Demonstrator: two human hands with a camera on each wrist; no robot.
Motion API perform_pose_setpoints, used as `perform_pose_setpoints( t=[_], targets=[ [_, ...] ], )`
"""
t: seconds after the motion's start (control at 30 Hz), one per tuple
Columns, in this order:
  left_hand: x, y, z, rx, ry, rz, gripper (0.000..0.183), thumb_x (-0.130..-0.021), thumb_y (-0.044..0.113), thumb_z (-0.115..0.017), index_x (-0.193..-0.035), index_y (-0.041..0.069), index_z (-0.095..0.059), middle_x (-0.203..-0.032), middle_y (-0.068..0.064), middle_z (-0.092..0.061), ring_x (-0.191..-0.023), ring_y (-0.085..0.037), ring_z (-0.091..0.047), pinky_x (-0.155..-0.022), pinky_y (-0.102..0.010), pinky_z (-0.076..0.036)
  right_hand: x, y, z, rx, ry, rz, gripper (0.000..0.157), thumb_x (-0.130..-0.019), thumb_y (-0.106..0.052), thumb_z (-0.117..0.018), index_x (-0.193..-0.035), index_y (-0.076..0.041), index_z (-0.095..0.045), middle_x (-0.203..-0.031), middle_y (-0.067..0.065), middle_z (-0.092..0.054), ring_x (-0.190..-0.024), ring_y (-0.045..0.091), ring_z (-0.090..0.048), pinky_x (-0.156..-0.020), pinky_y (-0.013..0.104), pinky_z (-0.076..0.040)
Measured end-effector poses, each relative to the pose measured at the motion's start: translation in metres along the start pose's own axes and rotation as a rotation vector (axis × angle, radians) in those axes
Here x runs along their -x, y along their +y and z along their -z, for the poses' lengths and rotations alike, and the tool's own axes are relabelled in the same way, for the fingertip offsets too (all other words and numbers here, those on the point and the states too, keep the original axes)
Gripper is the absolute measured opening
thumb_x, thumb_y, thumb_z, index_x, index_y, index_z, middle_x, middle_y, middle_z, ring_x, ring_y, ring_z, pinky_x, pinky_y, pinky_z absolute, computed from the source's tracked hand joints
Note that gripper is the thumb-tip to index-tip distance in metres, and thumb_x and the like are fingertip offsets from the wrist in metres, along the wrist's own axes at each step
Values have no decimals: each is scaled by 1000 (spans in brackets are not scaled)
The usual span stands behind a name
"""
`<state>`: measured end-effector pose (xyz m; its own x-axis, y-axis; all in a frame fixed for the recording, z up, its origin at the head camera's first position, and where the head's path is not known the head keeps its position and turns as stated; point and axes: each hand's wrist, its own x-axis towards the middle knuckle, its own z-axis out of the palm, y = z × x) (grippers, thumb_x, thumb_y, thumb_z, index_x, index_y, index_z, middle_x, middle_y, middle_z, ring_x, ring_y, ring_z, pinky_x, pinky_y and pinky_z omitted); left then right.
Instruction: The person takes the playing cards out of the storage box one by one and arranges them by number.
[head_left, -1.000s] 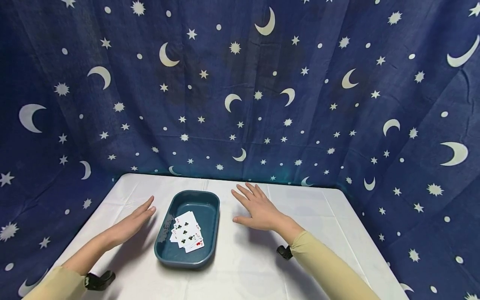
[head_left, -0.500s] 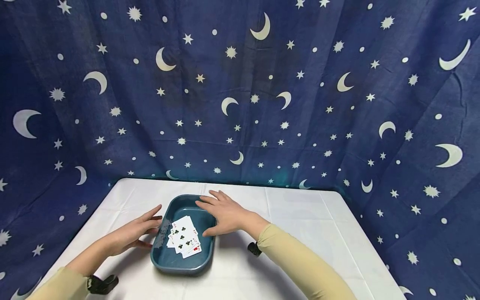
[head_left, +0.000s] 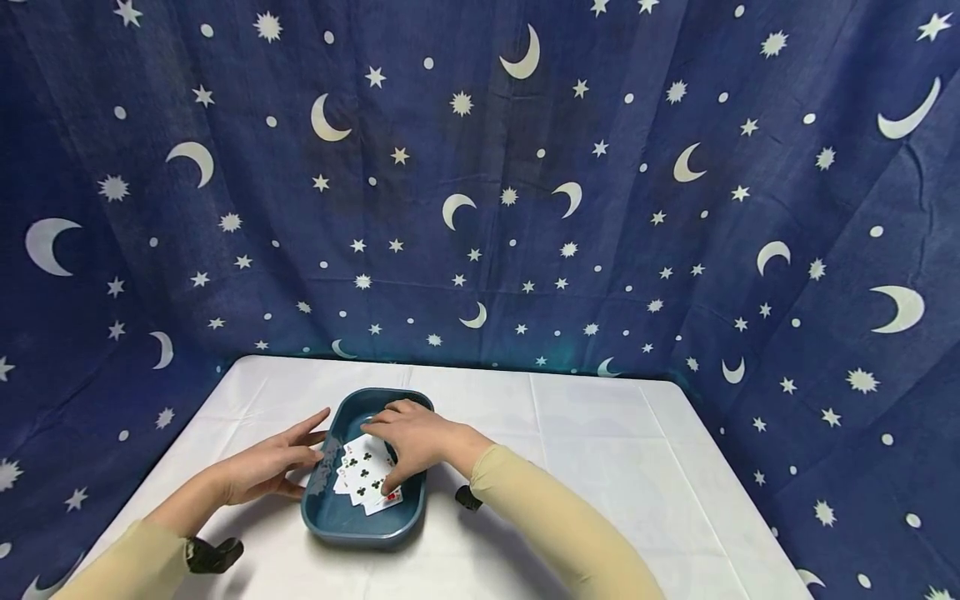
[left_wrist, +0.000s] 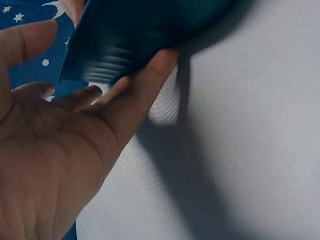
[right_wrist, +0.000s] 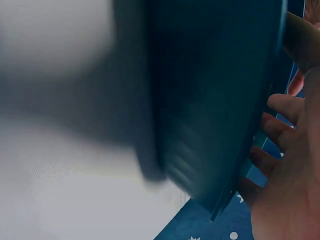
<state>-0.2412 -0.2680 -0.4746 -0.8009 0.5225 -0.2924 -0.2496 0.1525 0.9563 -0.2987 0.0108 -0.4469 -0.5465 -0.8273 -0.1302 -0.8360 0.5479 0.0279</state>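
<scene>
A dark blue-green rectangular tray (head_left: pixel 360 538) lies on the white table. Inside it is a loose pile of playing cards (head_left: pixel 366 475), with a club card on top and a red-marked one at the near edge. My left hand (head_left: pixel 262 468) is at the tray's left wall, its fingers spread loosely; in the left wrist view the fingertips (left_wrist: pixel 162 62) touch or nearly touch the tray's outer side. Over the right rim reaches my right hand (head_left: pixel 418 435), fingers bent down into the tray and thumb close above the cards. Whether it touches them cannot be told.
The white tablecloth (head_left: pixel 570 483) extends to the right of the tray. A dark blue curtain (head_left: pixel 480 208) with moons and stars hangs behind the table and along its sides. Each wrist wears a black camera strap (head_left: pixel 213 556).
My right hand has moved left from beside the tray to over the cards. My left hand has come in to the tray's left side. The tray and cards lie where they were.
</scene>
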Motion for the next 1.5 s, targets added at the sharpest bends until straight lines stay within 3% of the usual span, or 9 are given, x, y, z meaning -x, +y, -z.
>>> perform_pose_setpoints(
  t=[0.43,0.83,1.5],
  targets=[
    [-9,-6,5,35,-66,-10,87,-102,10,-51,-165,24,8,-165,-31,7,-133,-39,-45,-93,-56,-52,-11,-7,-6,22,-87,-40,99,-71,-72,-79,-155,-33,-45,-150,-14,-46,-139,14,-35,-118,33,-24],
    [-7,-5,4,58,-63,-3,88,-102,9,-50,-165,25,8,-166,-30,11,-142,-45,-33,-94,-57,-51,-20,-11,-19,23,-109,-65,94,-71,-72,-79,-152,-35,-49,-143,-14,-50,-131,11,-39,-114,30,-30],
    [-4,-8,2,72,-38,14,86,-102,9,-50,-165,25,7,-166,-29,12,-135,-39,-43,-92,-56,-53,-24,-16,-21,-33,-124,-79,88,-71,-61,-87,-149,-39,-52,-138,-14,-50,-120,8,-41,-104,28,-39]
  ],
)
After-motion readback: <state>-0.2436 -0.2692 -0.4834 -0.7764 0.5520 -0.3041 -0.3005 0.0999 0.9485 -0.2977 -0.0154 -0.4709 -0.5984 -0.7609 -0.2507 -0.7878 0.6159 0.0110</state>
